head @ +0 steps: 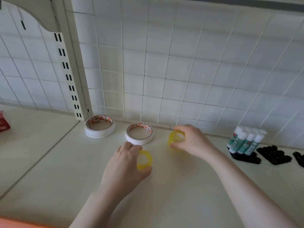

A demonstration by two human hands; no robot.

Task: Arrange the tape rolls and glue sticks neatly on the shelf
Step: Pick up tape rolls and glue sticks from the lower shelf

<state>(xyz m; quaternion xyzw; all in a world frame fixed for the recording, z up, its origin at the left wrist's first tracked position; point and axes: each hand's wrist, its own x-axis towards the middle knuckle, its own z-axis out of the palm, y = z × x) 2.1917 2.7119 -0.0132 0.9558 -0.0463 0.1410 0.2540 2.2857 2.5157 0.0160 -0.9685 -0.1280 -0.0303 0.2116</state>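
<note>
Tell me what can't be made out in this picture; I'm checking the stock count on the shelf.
- Glue sticks, head view: label print too small; back rows hidden by front ones.
- Yellow tape in the right hand: fingers cover its far side, so the number of rolls is unclear.
- Yellow tape roll at the left hand: partly covered.
- Red box: cut off by the left edge.

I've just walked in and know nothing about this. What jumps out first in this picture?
Two bare hands in the middle of the pale shelf, each gripping a bright yellow tape roll: the left hand holds one, the right hand another. Behind them sit two white tape rolls by the tiled wall. At the far right, glue sticks stand bunched in a black holder.
</note>
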